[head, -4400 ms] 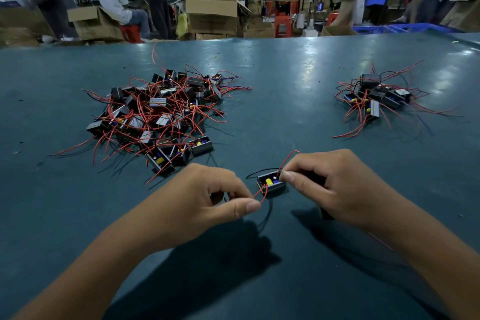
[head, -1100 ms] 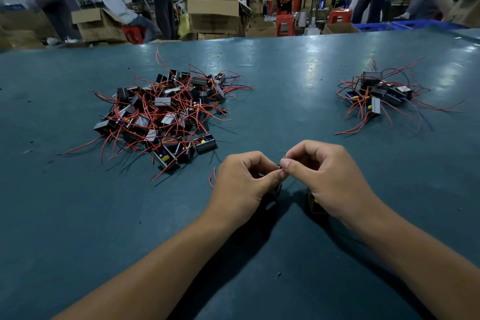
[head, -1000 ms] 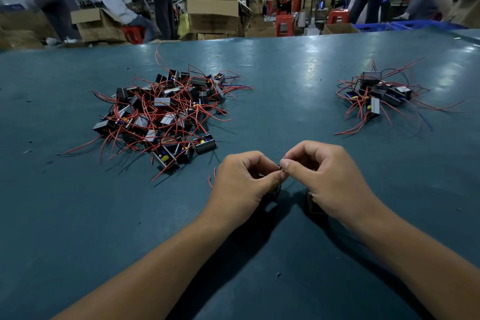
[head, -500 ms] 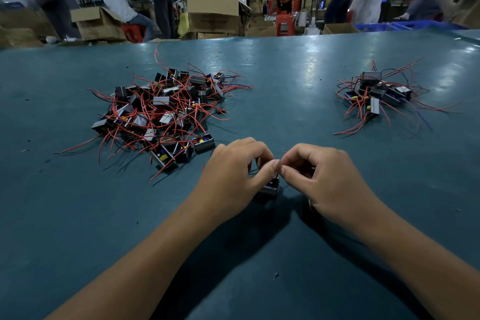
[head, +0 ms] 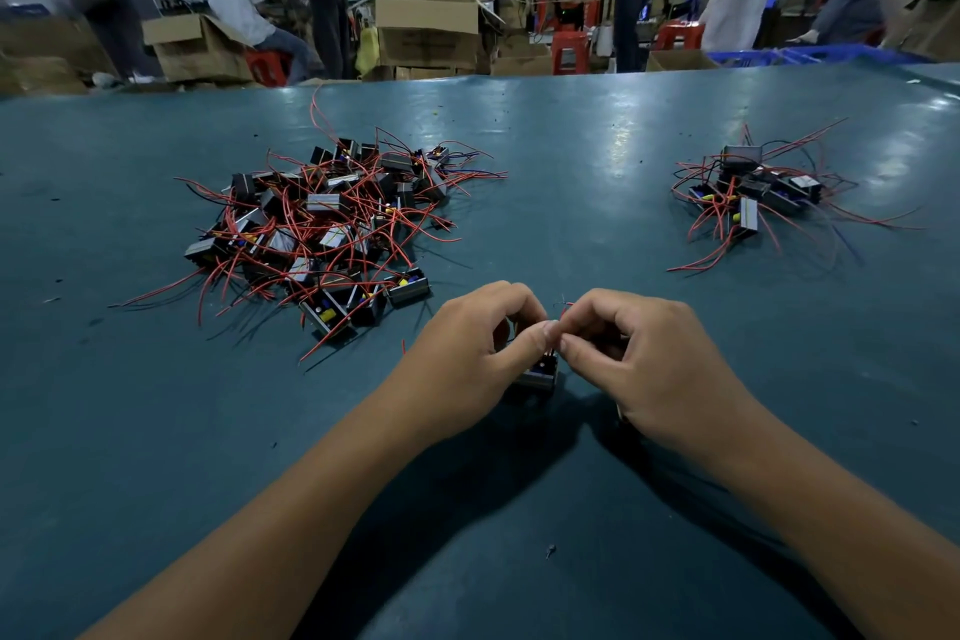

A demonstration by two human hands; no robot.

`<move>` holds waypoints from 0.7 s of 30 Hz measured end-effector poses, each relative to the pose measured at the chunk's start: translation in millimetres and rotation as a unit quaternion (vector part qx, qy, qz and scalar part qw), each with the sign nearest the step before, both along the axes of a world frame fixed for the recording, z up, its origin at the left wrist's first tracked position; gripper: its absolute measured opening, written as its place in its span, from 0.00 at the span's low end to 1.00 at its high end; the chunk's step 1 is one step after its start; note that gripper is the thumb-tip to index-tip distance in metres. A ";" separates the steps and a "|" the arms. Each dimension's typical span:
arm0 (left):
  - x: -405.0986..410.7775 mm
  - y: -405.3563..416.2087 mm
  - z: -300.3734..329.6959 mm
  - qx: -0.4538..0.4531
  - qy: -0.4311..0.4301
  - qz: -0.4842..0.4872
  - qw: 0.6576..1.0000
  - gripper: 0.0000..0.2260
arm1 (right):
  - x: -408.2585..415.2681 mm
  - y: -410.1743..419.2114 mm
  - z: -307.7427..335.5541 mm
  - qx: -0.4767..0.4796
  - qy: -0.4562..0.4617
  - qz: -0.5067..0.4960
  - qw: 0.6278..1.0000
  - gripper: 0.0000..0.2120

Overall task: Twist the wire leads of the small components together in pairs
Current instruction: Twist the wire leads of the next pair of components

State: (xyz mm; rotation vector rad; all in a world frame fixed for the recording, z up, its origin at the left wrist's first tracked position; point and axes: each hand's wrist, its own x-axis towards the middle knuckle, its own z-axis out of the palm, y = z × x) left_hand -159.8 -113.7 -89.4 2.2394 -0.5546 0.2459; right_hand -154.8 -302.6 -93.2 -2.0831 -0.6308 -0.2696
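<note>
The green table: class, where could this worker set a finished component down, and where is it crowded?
Bare table lies between the big pile and small pile, and right of the right hand. Crowded: between the left hand and the big pile's loose wires.

Both forearms are reaching in from the bottom corners. The left hand (head: 470, 348) and right hand (head: 641, 359) are curling up, thumb tips nearly touching.

Small black component (head: 540, 373) sits low between the hands, mostly hidden; its red wire leads (head: 565, 305) poke up, ends seemingly pinched together. Two tangled heaps beyond: big pile (head: 327, 218) left, smaller pile (head: 753, 192) right.
</note>
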 end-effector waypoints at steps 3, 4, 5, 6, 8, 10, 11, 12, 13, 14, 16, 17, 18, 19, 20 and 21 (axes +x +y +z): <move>-1.0 -0.9 1.4 0.006 -0.008 0.006 1.000 0.07 | -0.4 1.0 0.1 -0.002 -0.006 0.003 1.000 0.05; -1.4 -1.4 2.3 0.007 -0.006 0.007 1.000 0.07 | -0.8 1.2 0.4 -0.002 -0.010 0.004 1.000 0.05; -1.5 -1.6 2.9 0.000 0.004 0.009 1.000 0.08 | -1.5 1.3 1.0 -0.003 -0.015 0.005 1.000 0.05; -1.3 -1.4 3.4 -0.016 0.023 0.010 1.000 0.08 | -2.1 1.4 1.8 -0.009 -0.022 0.007 1.000 0.05; -0.9 -0.4 5.0 -0.052 0.070 0.010 0.996 0.10 | -3.3 1.3 3.6 -0.031 -0.038 0.013 0.999 0.04; -1.0 -0.3 6.7 -0.067 0.105 0.007 0.992 0.11 | -4.2 1.2 4.9 -0.050 -0.050 0.020 0.997 0.04; -1.3 -1.1 7.1 -0.076 0.119 0.006 0.990 0.11 | -4.1 0.6 5.4 -0.054 -0.051 0.023 0.997 0.04; -2.3 -2.0 7.7 -0.090 0.133 0.008 0.987 0.11 | -3.6 0.0 5.6 -0.054 -0.049 0.026 0.997 0.04; -2.9 -2.9 7.6 -0.109 0.148 0.012 0.983 0.11 | -3.1 -0.6 5.7 -0.052 -0.047 0.028 0.997 0.04; -3.2 -3.6 7.7 -0.130 0.165 0.016 0.978 0.12 | -3.0 -1.0 5.8 -0.051 -0.047 0.029 0.997 0.04; -4.0 -5.3 8.2 -0.171 0.208 0.029 0.963 0.15 | -3.1 -0.9 6.0 -0.054 -0.054 0.029 0.997 0.04; -4.4 -6.7 7.6 -0.194 0.240 0.038 0.951 0.17 | -3.2 -0.7 5.9 -0.060 -0.063 0.030 0.996 0.04; -5.3 -7.9 7.1 -0.221 0.280 0.047 0.933 0.18 | -3.4 -0.3 5.8 -0.070 -0.074 0.031 0.994 0.04; -5.8 -9.1 7.2 -0.245 0.318 0.056 0.914 0.18 | -3.6 -0.1 5.8 -0.078 -0.082 0.032 0.993 0.04; -5.9 -9.6 7.9 -0.262 0.342 0.060 0.901 0.17 | -3.6 -0.4 5.8 -0.082 -0.084 0.033 0.993 0.04; -5.5 -8.9 8.5 -0.265 0.340 0.059 0.900 0.17 | -3.3 -1.0 5.9 -0.079 -0.082 0.033 0.993 0.04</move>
